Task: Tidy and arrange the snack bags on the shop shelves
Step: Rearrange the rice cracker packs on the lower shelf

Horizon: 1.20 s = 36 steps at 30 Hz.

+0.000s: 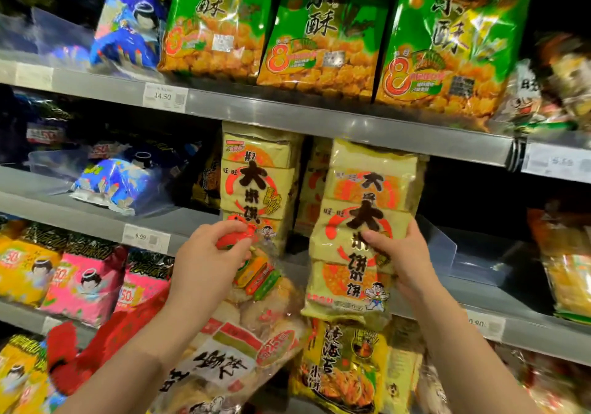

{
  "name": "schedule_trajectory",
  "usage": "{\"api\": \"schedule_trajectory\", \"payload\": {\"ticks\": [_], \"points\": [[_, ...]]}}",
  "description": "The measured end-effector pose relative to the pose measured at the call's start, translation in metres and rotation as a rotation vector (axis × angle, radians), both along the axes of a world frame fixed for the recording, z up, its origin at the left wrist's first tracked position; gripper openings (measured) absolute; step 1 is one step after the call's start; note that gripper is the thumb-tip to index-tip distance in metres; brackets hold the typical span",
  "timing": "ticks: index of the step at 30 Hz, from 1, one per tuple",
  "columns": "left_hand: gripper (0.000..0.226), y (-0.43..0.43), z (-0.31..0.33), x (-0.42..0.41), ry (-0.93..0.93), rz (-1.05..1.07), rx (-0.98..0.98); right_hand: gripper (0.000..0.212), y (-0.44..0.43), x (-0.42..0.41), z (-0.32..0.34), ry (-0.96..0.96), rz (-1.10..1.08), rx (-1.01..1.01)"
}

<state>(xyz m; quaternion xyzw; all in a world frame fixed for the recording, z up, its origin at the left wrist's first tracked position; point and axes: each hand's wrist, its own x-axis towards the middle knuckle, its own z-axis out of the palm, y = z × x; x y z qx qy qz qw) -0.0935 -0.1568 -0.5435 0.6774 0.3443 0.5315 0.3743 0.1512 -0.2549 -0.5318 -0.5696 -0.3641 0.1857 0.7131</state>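
Shop shelves crowd round — right hand grips yellow bag.

A single head-worn wide-angle view looks forward and slightly down at the shop shelves from close range. Their edges slope down to the right, so the camera faces them at an angle, with both forearms reaching in from below.

A yellow rice-cracker bag stands upright at the shelf edge, beside its twin.
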Motion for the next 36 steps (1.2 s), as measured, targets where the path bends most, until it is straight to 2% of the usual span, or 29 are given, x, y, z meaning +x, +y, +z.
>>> {"api": "schedule_trajectory", "payload": {"ticks": [3,8,10,13,14,16,18,19,22,23,25,28,32,34,36], "points": [[0.037,0.005,0.002,0.003,0.033,-0.013,0.026,0.065,0.006,0.006,-0.003,-0.069,-0.005,-0.073],[0.031,0.013,0.006,0.003,0.040,-0.029,0.001,0.078,0.027,0.023,0.015,0.048,-0.096,0.036],[0.031,0.016,0.006,0.003,0.025,-0.034,-0.017,0.078,0.038,0.025,0.031,0.009,-0.128,0.039],[0.032,0.022,0.004,0.002,0.005,-0.036,-0.052,0.099,0.059,0.030,0.040,-0.009,-0.185,-0.039],[0.033,0.024,0.004,0.002,0.006,-0.039,-0.064,0.100,0.066,0.031,0.040,0.015,-0.192,-0.055],[0.036,0.027,0.004,0.003,-0.003,-0.047,-0.086,0.088,0.079,0.037,0.036,0.049,-0.179,-0.082],[0.036,0.028,0.005,0.004,-0.007,-0.053,-0.102,0.057,0.089,0.035,0.032,0.066,-0.141,-0.139],[0.036,0.029,0.006,0.005,-0.009,-0.055,-0.109,0.047,0.095,0.038,0.027,0.076,-0.112,-0.162],[0.034,0.032,0.007,0.010,0.008,-0.064,-0.102,0.063,0.105,0.035,0.018,0.095,-0.102,-0.224],[0.034,0.033,0.007,0.011,0.014,-0.067,-0.099,0.059,0.107,0.034,0.016,0.039,-0.149,-0.239],[0.035,0.034,0.007,0.015,0.021,-0.071,-0.095,0.035,0.108,0.032,0.011,-0.150,-0.274,-0.294],[0.035,0.033,0.005,0.019,0.030,-0.080,-0.089,0.042,0.106,0.029,0.005,-0.397,-0.465,-0.309],[0.031,0.029,0.004,0.024,0.043,-0.096,-0.080,0.047,0.097,0.020,-0.008,-0.472,-0.517,-0.322],[0.031,0.026,0.003,0.026,0.054,-0.093,-0.069,0.061,0.085,0.008,-0.012,-0.589,-0.606,-0.247],[0.033,0.023,0.003,0.026,0.057,-0.095,-0.067,0.072,0.071,-0.014,-0.011,-0.663,-0.541,-0.114]]}}
